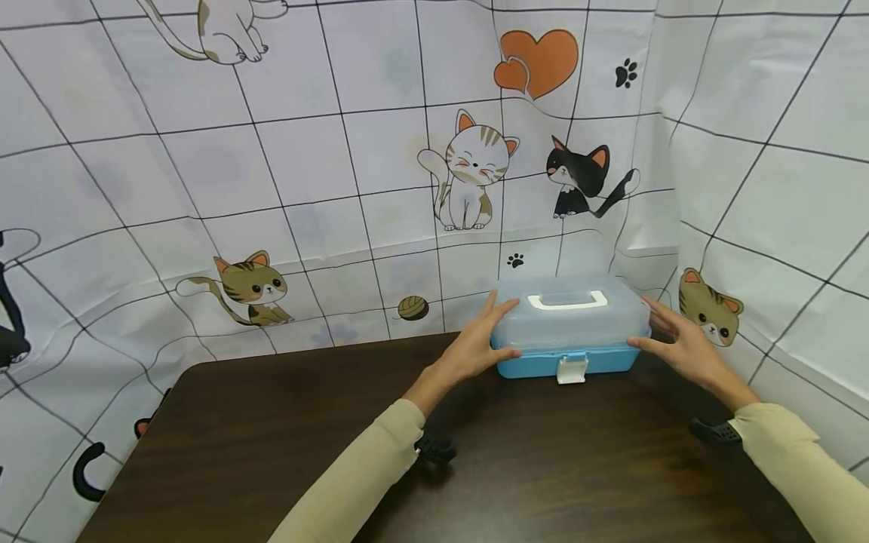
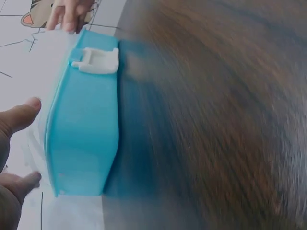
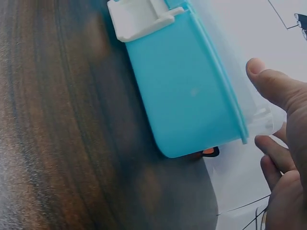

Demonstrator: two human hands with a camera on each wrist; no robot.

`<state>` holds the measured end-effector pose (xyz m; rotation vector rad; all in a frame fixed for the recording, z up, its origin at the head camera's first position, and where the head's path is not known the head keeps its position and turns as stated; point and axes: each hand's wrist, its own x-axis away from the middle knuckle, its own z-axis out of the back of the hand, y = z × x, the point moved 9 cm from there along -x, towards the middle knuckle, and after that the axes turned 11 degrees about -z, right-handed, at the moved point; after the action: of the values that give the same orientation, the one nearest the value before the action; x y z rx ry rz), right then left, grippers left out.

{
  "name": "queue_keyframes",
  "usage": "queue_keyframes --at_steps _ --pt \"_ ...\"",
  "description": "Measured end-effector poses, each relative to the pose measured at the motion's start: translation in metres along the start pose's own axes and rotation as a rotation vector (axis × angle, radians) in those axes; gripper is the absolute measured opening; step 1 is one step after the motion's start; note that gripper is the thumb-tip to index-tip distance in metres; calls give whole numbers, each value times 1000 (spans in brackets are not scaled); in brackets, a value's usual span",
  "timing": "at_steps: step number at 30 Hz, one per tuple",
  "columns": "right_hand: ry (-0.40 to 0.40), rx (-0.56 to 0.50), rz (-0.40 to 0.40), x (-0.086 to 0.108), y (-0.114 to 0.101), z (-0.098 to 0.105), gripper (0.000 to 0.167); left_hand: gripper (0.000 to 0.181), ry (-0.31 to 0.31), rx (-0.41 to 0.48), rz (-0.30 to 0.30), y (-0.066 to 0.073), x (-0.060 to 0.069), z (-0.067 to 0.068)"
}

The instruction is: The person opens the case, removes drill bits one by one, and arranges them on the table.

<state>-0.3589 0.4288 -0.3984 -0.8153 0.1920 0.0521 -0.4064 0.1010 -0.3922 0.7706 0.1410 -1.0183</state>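
A storage box with a blue base and a frosted clear lid sits near the table's back right corner. The lid rests on the base and bears a white handle. On its front, a white latch is tipped outward and down. My left hand is at the box's left end, thumb toward the front and fingers spread beside the lid. At the right end is my right hand, its thumb near the lid's front edge; some of its fingers are hidden behind the box. Whether either hand touches the lid is unclear.
The dark wooden table spreads out in front and to the left of the box. A white cat-print cloth with a grid pattern hangs close behind the box and along the right side.
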Motion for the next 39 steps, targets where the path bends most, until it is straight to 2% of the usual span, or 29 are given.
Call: queue_keyframes --at_steps 4,10,16,21,24,27,35,39 --pt "-19 22 46 -9 -12 -2 90 87 -14 -80 -108 8 3 9" --pt "-50 43 53 -19 -23 -2 88 80 -7 -150 -172 11 6 23" --pt "-91 31 35 -15 -25 -2 92 79 -25 -199 -227 16 6 28" --pt "-117 34 60 -8 -29 3 97 77 -28 -126 -250 19 5 28" --pt "-129 43 111 -5 -34 7 92 76 -20 -46 -248 20 4 31" --pt "-141 42 158 -4 -39 9 87 76 -13 -3 -235 22 5 36" --pt "-137 73 220 -1 -58 19 78 73 39 73 -197 28 10 53" --pt "-139 54 247 -1 -66 27 76 72 41 85 -192 33 10 63"
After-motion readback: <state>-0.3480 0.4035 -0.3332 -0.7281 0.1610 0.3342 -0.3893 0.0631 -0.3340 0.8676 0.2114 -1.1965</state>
